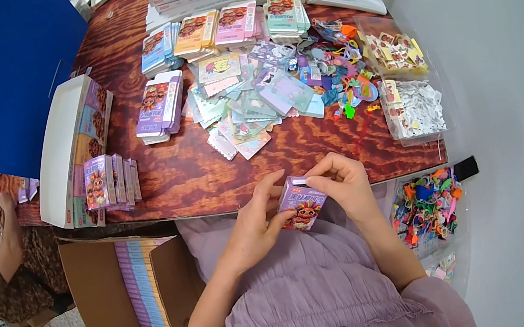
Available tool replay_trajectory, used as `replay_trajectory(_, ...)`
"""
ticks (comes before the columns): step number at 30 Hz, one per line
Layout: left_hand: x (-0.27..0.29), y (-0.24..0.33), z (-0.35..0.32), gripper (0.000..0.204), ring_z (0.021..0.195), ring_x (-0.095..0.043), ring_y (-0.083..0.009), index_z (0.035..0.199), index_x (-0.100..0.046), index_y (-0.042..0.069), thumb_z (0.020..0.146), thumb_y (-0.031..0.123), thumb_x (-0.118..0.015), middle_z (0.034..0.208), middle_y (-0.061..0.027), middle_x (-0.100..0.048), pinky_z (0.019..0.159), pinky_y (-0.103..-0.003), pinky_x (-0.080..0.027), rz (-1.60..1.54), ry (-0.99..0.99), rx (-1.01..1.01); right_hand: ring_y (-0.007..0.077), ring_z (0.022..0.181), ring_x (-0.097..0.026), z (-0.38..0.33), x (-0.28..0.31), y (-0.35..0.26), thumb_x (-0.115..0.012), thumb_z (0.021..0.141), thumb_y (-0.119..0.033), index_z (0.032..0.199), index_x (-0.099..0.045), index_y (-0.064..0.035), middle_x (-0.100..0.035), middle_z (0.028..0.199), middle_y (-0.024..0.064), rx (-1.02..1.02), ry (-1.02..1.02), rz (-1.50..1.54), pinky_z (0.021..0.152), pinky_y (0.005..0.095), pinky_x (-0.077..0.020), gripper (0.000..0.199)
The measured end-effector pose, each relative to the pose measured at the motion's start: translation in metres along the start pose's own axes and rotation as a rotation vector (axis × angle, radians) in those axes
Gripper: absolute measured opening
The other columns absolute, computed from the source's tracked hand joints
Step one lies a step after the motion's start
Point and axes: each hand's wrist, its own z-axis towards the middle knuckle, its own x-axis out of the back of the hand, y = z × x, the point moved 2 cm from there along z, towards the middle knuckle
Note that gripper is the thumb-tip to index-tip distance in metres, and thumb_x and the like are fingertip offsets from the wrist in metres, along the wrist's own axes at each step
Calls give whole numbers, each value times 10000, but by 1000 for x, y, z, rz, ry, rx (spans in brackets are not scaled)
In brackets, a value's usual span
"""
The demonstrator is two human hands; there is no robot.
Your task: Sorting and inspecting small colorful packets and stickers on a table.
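Observation:
In front of my lap, at the table's near edge, a small purple cardboard box (300, 207) with a cartoon picture is held up between both hands. My left hand (260, 218) grips its left side, thumb across the front. My right hand (341, 181) pinches at its upper right corner, by a white strip at the top that looks like the flap. What lies inside the box is hidden. Beyond my hands lies a loose pile of pastel cards and small packets (257, 98). Beside that pile is a heap of small colourful plastic trinkets (340, 72).
Stacks of flat boxes in blue (159, 47), orange (195, 33), pink (237, 24), green (286, 15) and purple (158, 104) stand behind. Finished-looking purple boxes (109, 181) stand left by a white display tray (63, 149). Right are clear tubs (414, 105); lower left, a carton (101, 304). Another person (11, 271) works left.

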Motion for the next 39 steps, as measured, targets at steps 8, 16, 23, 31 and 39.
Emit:
replay_trajectory(8,2,-12,-2,629,1078,-657,-276,1469,-372,70,912,-54,-636,1178,-152,-605,872,-351,-536,-63,87,-20,153,960,-657,-7,1,-15,-673,864,39,1010,-706,43,-693,1097,115,141,-175,-278,800,286,-530,149)
replay_trajectory(16,5,-12,3,525,1075,-611,-246,1382,-484,28,887,-65,-633,1191,-135,-556,893,-325,-522,228,73,-185,131,914,-653,-3,-6,-9,-666,859,67,1002,-705,25,-668,1024,85,150,-126,-345,768,263,-532,153)
replay_trajectory(23,21,26,-16,927,1198,-512,-402,1517,-303,-8,767,197,-808,1363,-241,-483,996,-440,-453,747,410,-226,80,865,-617,19,-58,-13,-631,921,21,1125,-593,20,-650,1003,43,89,-71,85,783,227,-505,208)
replay_trajectory(31,135,75,-77,765,1256,-505,-394,1490,-364,-36,888,294,-701,1366,-253,-511,1055,-449,-405,779,702,-38,119,815,-641,90,-199,-51,-649,929,-69,1082,-617,26,-667,950,52,84,-489,155,702,261,-528,183)
replay_trajectory(39,249,35,-68,756,1184,-575,-323,1429,-461,-7,838,341,-778,1213,-187,-596,986,-380,-458,948,915,87,168,903,-642,173,-311,1,-683,909,-123,1140,-620,3,-663,1041,91,508,-385,-190,779,296,-528,270)
